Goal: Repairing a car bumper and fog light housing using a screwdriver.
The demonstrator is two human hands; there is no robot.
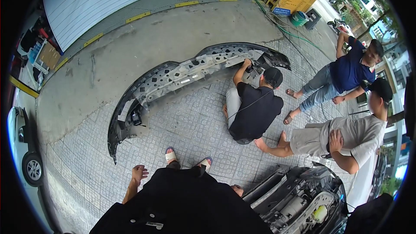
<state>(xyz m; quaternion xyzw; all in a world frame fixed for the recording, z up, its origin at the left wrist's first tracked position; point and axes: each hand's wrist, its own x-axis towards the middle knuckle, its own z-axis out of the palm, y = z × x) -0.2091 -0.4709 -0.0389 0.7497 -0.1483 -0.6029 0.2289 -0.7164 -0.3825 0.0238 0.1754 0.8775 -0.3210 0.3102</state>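
Note:
My left hand hangs at my side above the paving, empty, with its fingers loosely apart. My right hand shows only in part beside my dark clothing, close to the open engine bay; its fingers are mostly hidden. In front of me a long dark car bumper lies on the ground, its inner side facing me. A crouching person in black reaches with one hand to the bumper's right end. A small dark part sits inside its left end.
Two people stand on the right, one in a navy shirt, the other in a beige shirt. A hose runs over the ground near a green bucket. A parked car stands at the left edge.

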